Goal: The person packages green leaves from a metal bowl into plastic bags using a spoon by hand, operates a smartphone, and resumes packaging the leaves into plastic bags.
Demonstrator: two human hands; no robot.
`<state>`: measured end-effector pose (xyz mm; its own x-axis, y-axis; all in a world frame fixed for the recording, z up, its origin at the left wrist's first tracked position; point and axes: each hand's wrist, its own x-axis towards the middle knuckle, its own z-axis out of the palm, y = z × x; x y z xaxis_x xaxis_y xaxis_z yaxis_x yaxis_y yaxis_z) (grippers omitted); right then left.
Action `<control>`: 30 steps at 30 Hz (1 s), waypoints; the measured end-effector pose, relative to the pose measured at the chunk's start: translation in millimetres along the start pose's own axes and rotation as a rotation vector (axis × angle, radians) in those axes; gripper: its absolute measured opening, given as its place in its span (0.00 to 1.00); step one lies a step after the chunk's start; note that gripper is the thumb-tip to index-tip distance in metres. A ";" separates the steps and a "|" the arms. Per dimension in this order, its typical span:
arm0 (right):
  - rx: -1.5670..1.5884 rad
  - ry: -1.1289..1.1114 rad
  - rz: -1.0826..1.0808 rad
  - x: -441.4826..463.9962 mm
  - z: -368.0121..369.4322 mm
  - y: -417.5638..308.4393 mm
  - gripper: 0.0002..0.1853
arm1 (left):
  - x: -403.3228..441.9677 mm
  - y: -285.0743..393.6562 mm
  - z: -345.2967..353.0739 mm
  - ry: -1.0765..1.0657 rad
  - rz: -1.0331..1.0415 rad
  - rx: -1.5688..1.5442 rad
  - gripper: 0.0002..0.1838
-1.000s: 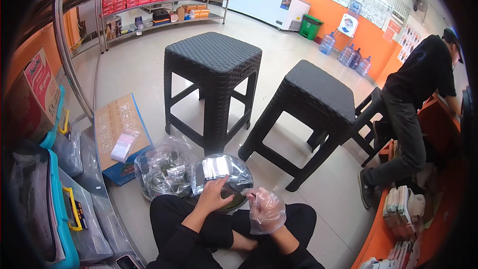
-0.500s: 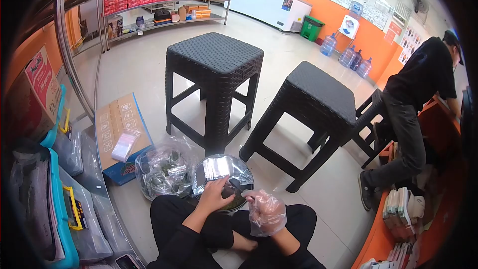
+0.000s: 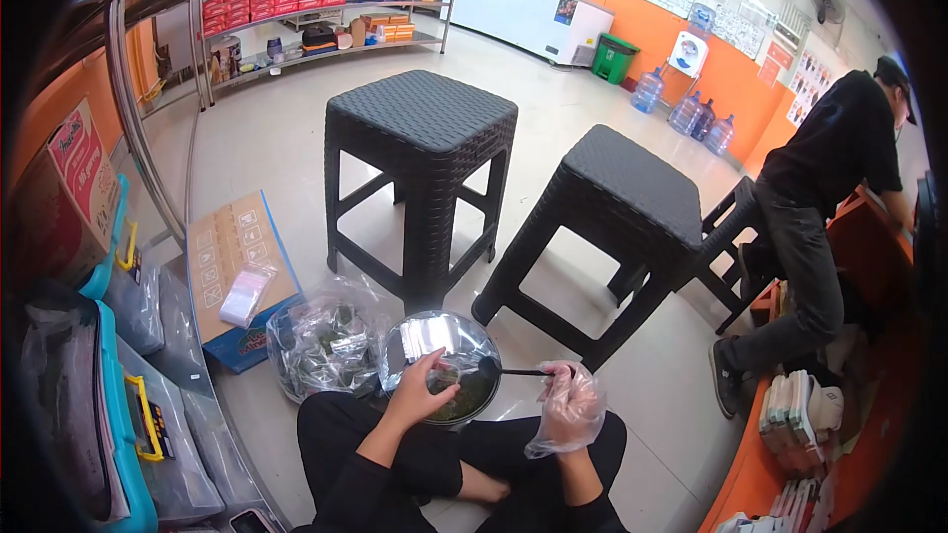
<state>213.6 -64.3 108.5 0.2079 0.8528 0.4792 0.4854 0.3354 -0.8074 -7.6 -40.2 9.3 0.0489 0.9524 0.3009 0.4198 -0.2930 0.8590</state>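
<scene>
A round metal bowl (image 3: pixel 472 332) with green-brown loose contents (image 3: pixel 462 397) rests on the floor in front of my crossed legs. At its left side my bare left hand (image 3: pixel 420 393) has thumb and fingers curved around what looks like a small clear plastic bag (image 3: pixel 446 376), over the contents. My right hand (image 3: pixel 573 409), in a clear plastic glove, is closed on the handle of a black spoon (image 3: pixel 521 372). The spoon's head is at the bowl's right rim. Left of the bowl sits a large clear bag (image 3: pixel 326 350) with small filled packets inside.
Two black stools (image 3: pixel 420 114) stand just beyond the bowl. Flattened cardboard (image 3: pixel 232 247) carries a stack of small clear bags (image 3: pixel 247 294). Plastic bins (image 3: pixel 168 434) line the left, an orange shelf (image 3: pixel 741 464) the right. A person in black (image 3: pixel 825 158) leans over there.
My right hand has moved right, drawing the spoon from beside my left hand to the bowl's right rim. My left hand stays nearly in place over the bowl.
</scene>
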 end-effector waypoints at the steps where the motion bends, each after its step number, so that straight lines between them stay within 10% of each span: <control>1: 0.040 0.034 0.053 0.8 1.2 13.0 0.14 | 0.0 -0.6 0.0 0.016 -0.043 -0.090 0.36; 6: -0.072 -0.369 0.145 -21.5 36.6 91.1 0.13 | 2.6 -17.0 6.5 -0.083 -0.259 -0.693 0.37; 10: -0.627 -0.135 -0.294 -10.8 36.2 33.2 0.25 | -0.9 -13.7 10.2 -0.087 -0.302 -0.778 0.39; 15: -0.189 -0.483 -0.150 -25.9 62.6 30.6 0.19 | -5.4 -32.2 36.5 -0.104 -0.158 -0.407 0.43; 20: 0.308 -0.308 0.231 -41.3 92.1 72.9 0.09 | -2.9 -9.6 26.0 -0.093 -0.070 -0.262 0.42; 26: 0.313 -0.307 0.270 -38.1 90.7 92.4 0.08 | 5.8 -30.2 22.5 -0.042 -0.330 -0.668 0.10; 30: 0.451 -0.266 0.226 -40.7 97.1 97.7 0.07 | 7.4 -54.5 24.7 -0.017 -0.340 -0.706 0.07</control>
<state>170.1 -27.4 -23.3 0.0155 0.9750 0.2215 0.0311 0.2210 -0.9748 -7.8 -15.1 -45.6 0.0376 0.9989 -0.0278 -0.2607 0.0367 0.9647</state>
